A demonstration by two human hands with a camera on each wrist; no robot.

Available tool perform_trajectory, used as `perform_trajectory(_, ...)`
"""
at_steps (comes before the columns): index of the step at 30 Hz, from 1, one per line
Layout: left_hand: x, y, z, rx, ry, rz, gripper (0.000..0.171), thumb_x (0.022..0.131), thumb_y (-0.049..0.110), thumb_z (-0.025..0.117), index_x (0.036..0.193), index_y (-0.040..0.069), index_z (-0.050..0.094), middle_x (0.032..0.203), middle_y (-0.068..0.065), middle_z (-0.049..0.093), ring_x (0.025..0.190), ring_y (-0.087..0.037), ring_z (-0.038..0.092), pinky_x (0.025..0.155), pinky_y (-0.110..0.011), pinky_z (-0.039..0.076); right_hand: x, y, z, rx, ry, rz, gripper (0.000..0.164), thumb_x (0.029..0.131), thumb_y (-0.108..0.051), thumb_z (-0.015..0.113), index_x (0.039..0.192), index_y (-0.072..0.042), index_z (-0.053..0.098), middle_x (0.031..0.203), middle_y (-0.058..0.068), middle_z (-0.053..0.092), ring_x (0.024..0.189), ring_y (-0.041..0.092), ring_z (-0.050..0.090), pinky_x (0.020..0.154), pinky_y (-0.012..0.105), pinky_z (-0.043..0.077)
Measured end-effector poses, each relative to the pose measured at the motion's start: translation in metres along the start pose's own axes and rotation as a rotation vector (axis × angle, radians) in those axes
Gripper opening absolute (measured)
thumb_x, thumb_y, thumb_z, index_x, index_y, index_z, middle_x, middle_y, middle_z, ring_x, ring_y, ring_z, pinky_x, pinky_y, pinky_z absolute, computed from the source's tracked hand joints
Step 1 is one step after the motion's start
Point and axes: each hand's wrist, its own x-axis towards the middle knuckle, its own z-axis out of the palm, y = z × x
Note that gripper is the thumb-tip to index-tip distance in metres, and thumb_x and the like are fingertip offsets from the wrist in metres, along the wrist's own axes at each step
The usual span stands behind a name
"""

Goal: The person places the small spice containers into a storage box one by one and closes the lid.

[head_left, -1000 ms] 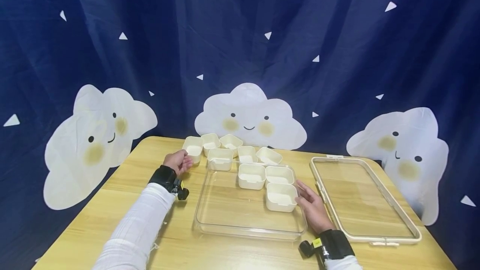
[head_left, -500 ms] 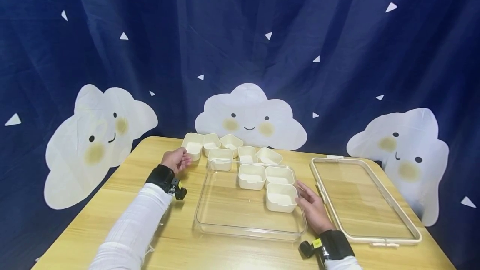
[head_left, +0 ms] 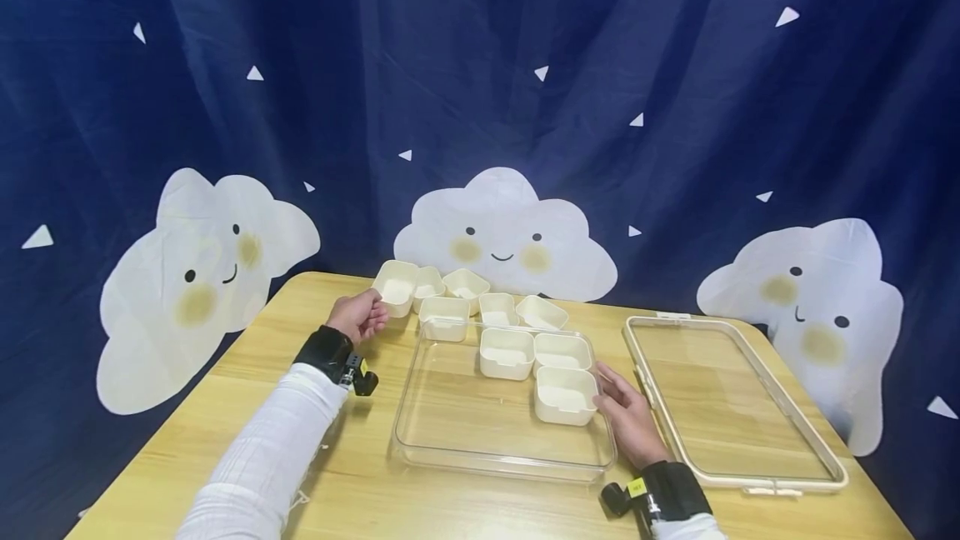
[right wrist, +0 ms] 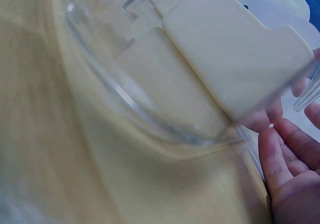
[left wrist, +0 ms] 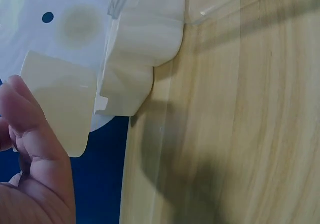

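In the head view, the left hand (head_left: pixel 360 315) pinched the near-left wall of a cream, rounded-square plastic cup (head_left: pixel 396 283) at the far left of the pale wood-grain table (head_left: pixel 420 515), just beside a group of five other cream cups (head_left: pixel 444 319). The step in hand looked to be picking up that cup; the next move would seem to call for a steady pinch while it cleared its neighbours. Three matching cream cups (head_left: pixel 566 408) stood upright inside a shallow, clear plastic box (head_left: pixel 495 463), towards its far right corner. The right hand (head_left: pixel 630 417) was at the box's right wall. A clear rectangular lid with a cream frame (head_left: pixel 735 398) lay to the right.

The left wrist view showed the pinched cup's smooth, matte surface and rounded corners, apart from the tabletop.

The right wrist view, partly blurred, showed glossy, curved box walls and a cup with a notched rim behind them. The fingers there were loosely bent; whether they gripped the wall I could not tell.
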Motion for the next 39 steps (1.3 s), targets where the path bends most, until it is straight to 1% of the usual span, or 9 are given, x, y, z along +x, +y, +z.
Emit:
perform_trajectory(5, -0.005, 0.003, 0.003, 0.029, -0.029, 0.02, 0.034, 0.092, 0.017, 0.047, 0.061, 0.009, 0.055, 0.051, 0.001, 0.057, 0.043, -0.007, 0.053, 0.042, -0.017, 0.043, 0.0, 0.0, 0.0, -0.002, -0.005, -0.002, 0.056, 0.095, 0.0, 0.051, 0.148, -0.002, 0.033, 0.146, 0.024, 0.039, 0.134, 0.031, 0.038, 0.093, 0.015, 0.04)
perform_trajectory(11, -0.01, 0.008, 0.007, 0.053, -0.053, 0.04, 0.028, 0.092, 0.018, 0.048, 0.066, 0.008, 0.057, 0.053, 0.002, 0.057, 0.045, -0.006, 0.052, 0.044, -0.017, 0.043, 0.0, 0.0, 0.0, 0.006, -0.001, -0.006, 0.056, 0.094, 0.002, 0.051, 0.147, 0.0, 0.034, 0.145, 0.026, 0.04, 0.134, 0.032, 0.037, 0.093, 0.014, 0.04)
perform_trajectory(14, -0.013, 0.009, 0.011, 0.091, -0.085, 0.056, 0.027, 0.093, 0.019, 0.048, 0.069, 0.009, 0.056, 0.055, 0.003, 0.056, 0.047, -0.005, 0.051, 0.045, -0.018, 0.042, 0.0, 0.001, 0.0, 0.007, 0.006, -0.007, 0.056, 0.093, 0.002, 0.051, 0.147, 0.0, 0.035, 0.144, 0.026, 0.04, 0.133, 0.033, 0.037, 0.093, 0.015, 0.04)
perform_trajectory(18, -0.014, 0.008, 0.016, 0.126, -0.129, 0.079, 0.028, 0.093, 0.02, 0.048, 0.068, 0.01, 0.055, 0.056, 0.003, 0.054, 0.048, -0.006, 0.048, 0.046, -0.018, 0.04, 0.001, 0.002, 0.001, 0.005, 0.012, -0.005, 0.056, 0.093, 0.002, 0.051, 0.147, 0.0, 0.035, 0.144, 0.026, 0.041, 0.133, 0.033, 0.038, 0.092, 0.015, 0.041)
perform_trajectory(23, -0.015, 0.008, 0.023, 0.122, -0.178, 0.094, 0.027, 0.093, 0.019, 0.048, 0.067, 0.01, 0.052, 0.056, 0.003, 0.051, 0.047, -0.007, 0.046, 0.045, -0.019, 0.04, 0.001, 0.003, 0.001, 0.003, 0.019, -0.009, 0.056, 0.093, 0.002, 0.051, 0.146, -0.001, 0.035, 0.143, 0.026, 0.042, 0.132, 0.031, 0.04, 0.092, 0.016, 0.041)
perform_trajectory(31, -0.019, 0.009, 0.034, 0.17, -0.255, 0.109, 0.027, 0.095, 0.018, 0.046, 0.069, 0.011, 0.051, 0.057, 0.005, 0.05, 0.049, -0.006, 0.047, 0.048, -0.019, 0.039, 0.002, 0.004, 0.001, 0.004, 0.021, -0.006, 0.057, 0.092, 0.002, 0.051, 0.146, -0.001, 0.036, 0.143, 0.026, 0.043, 0.131, 0.03, 0.04, 0.092, 0.016, 0.041)
perform_trajectory(33, -0.02, 0.008, 0.035, 0.174, -0.257, 0.104, 0.026, 0.094, 0.018, 0.046, 0.069, 0.011, 0.05, 0.057, 0.005, 0.05, 0.048, -0.007, 0.047, 0.047, -0.019, 0.038, 0.002, 0.004, 0.001, 0.005, 0.019, -0.006, 0.057, 0.092, 0.002, 0.051, 0.146, -0.001, 0.036, 0.143, 0.026, 0.043, 0.129, 0.026, 0.043, 0.092, 0.016, 0.041)
perform_trajectory(37, -0.021, 0.006, 0.038, 0.191, -0.268, 0.11, 0.026, 0.093, 0.017, 0.047, 0.068, 0.011, 0.048, 0.056, 0.004, 0.048, 0.047, -0.007, 0.044, 0.045, -0.019, 0.037, 0.002, 0.005, 0.0, 0.012, 0.02, -0.007, 0.057, 0.091, 0.002, 0.051, 0.146, -0.001, 0.036, 0.142, 0.026, 0.043, 0.116, 0.003, 0.051, 0.092, 0.016, 0.042)
perform_trajectory(39, -0.022, 0.006, 0.04, 0.201, -0.273, 0.112, 0.025, 0.092, 0.017, 0.047, 0.068, 0.011, 0.047, 0.056, 0.004, 0.047, 0.047, -0.007, 0.044, 0.044, -0.019, 0.036, 0.002, 0.005, 0.0, 0.014, 0.021, -0.006, 0.057, 0.091, 0.002, 0.051, 0.146, -0.001, 0.036, 0.142, 0.026, 0.043, 0.112, -0.001, 0.051, 0.092, 0.017, 0.042)
